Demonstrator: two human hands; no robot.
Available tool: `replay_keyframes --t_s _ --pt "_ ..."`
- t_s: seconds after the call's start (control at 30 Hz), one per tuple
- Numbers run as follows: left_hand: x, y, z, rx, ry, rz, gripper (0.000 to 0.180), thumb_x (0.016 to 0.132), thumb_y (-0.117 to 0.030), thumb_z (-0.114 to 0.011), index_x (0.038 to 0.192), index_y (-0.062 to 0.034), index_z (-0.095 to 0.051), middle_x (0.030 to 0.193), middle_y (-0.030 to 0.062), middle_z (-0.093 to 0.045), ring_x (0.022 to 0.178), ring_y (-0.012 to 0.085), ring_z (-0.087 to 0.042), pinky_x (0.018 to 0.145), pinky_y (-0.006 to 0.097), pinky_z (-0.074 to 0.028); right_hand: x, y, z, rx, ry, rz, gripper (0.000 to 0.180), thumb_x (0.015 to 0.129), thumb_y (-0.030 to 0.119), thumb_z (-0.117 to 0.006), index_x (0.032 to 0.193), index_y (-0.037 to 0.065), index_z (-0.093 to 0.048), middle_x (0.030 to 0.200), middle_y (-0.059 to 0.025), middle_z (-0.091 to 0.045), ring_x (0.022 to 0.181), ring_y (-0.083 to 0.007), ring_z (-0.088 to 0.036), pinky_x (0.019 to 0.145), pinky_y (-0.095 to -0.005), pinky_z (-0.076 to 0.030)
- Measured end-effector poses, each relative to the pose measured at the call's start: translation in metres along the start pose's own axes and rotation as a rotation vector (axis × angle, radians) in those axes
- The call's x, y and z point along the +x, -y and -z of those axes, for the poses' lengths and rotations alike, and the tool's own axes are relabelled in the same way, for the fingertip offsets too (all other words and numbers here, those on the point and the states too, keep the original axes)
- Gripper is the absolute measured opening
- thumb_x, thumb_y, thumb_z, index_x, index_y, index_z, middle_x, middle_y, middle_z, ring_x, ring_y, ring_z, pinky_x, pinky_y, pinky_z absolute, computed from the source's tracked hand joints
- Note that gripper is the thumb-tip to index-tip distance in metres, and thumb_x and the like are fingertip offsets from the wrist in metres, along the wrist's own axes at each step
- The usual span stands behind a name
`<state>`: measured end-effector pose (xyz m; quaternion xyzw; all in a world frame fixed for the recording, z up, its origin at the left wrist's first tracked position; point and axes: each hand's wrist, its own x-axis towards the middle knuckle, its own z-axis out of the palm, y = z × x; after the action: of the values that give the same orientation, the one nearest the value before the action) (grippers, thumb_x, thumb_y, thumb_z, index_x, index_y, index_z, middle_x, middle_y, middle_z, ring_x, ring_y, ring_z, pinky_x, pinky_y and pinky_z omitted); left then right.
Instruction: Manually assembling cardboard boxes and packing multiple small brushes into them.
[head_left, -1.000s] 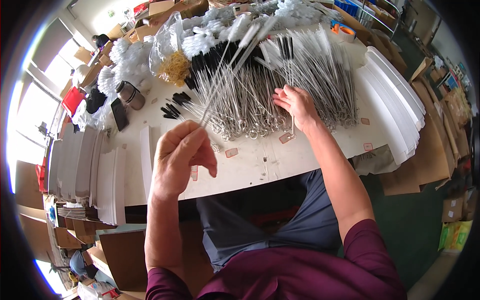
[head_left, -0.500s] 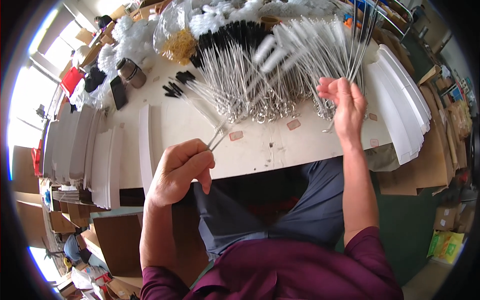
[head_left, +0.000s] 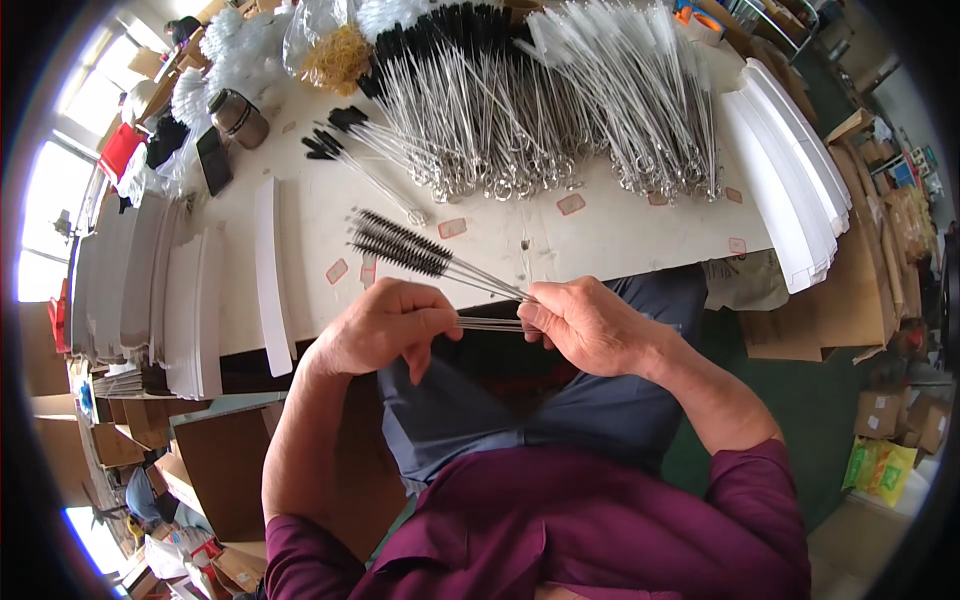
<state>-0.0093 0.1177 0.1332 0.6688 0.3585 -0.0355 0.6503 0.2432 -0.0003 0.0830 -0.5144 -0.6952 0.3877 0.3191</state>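
Bench point(head_left: 620, 235): a pale work surface runs across our view, strewn with small pinkish labels.
Brush heap point(head_left: 560, 110): a mass of wire-handled brushes, black-tipped and white-tipped, lies at the far side with the looped ends toward us.
White card stacks point(head_left: 790, 190): curved piles flank the bench at our right, and more stand in rows at our left point(head_left: 150, 280).
Left hand point(head_left: 385, 325): our fingers are pinched closed on the thin wire stems, just off the near edge of the bench, above our lap.
Right hand point(head_left: 590, 325): our fingers are clenched on the same stems from the other side, the two hands almost touching.
Black bristle brushes point(head_left: 400, 245): a small bunch we hold by the wires, bristle heads fanning up and left over the bench.
Metal cup point(head_left: 240, 115): stands near the far left corner, beside a dark phone point(head_left: 213, 160).
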Motion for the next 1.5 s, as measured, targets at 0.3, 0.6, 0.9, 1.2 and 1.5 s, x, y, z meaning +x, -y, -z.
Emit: replay_keyframes --t_s 0.3,0.6,0.9,1.2,1.5 --pt "0.008 0.032 -0.009 -0.547 -0.082 -0.132 0.032 0.105 -0.023 -0.059 0.117 0.0063 -0.063 0.087 0.0148 -0.072 0.079 0.0229 -0.074 0.068 0.033 -0.061 -0.022 -0.016 -0.011 0.537 0.026 -0.327 0.040 0.112 0.028 -0.047 0.086 0.001 -0.061 0.077 -0.0062 -0.068 0.059 -0.0085 -0.055 0.054 -0.0264 -0.046" --pt "0.010 0.044 -0.019 -0.561 -0.127 -0.193 0.029 0.105 -0.019 -0.061 0.120 0.0050 -0.064 0.097 0.0154 -0.074 0.087 0.0210 -0.074 0.075 0.033 -0.062 -0.034 -0.027 -0.020 0.887 0.057 -0.504 0.039 0.111 0.037 -0.048 0.087 0.007 -0.058 0.077 -0.0094 -0.069 0.054 -0.0061 -0.050 0.047 -0.0223 -0.036" --pt "0.019 0.048 -0.030 -0.605 -0.204 -0.208 0.025 0.104 -0.024 -0.063 0.103 0.0007 -0.068 0.093 0.0141 -0.075 0.080 0.0199 -0.074 0.070 0.033 -0.062 -0.031 -0.034 -0.030 0.990 0.022 -0.491 0.040 0.111 0.038 -0.048 0.088 0.006 -0.057 0.077 -0.0123 -0.068 0.053 -0.0068 -0.049 0.046 -0.0223 -0.035" --pt "0.026 0.050 -0.036 -0.732 -0.376 -0.133 0.018 0.100 -0.019 -0.064 0.097 -0.0015 -0.065 0.089 0.0156 -0.074 0.074 0.0193 -0.073 0.066 0.033 -0.061 -0.031 -0.030 -0.043 0.665 -0.134 -0.361 0.038 0.113 0.033 -0.043 0.093 0.004 -0.057 0.076 -0.0075 -0.067 0.057 -0.0059 -0.048 0.052 -0.0222 -0.040" --pt "0.026 0.051 -0.026 -0.677 -0.491 -0.164 0.010 0.095 -0.007 -0.064 0.101 0.0004 -0.067 0.079 0.0114 -0.071 0.066 0.0170 -0.070 0.062 0.029 -0.059 -0.033 -0.028 -0.053 0.419 -0.161 -0.297 0.032 0.113 0.023 -0.046 0.132 0.002 -0.062 0.075 -0.0016 -0.066 0.056 -0.0025 -0.046 0.054 -0.0215 -0.041"
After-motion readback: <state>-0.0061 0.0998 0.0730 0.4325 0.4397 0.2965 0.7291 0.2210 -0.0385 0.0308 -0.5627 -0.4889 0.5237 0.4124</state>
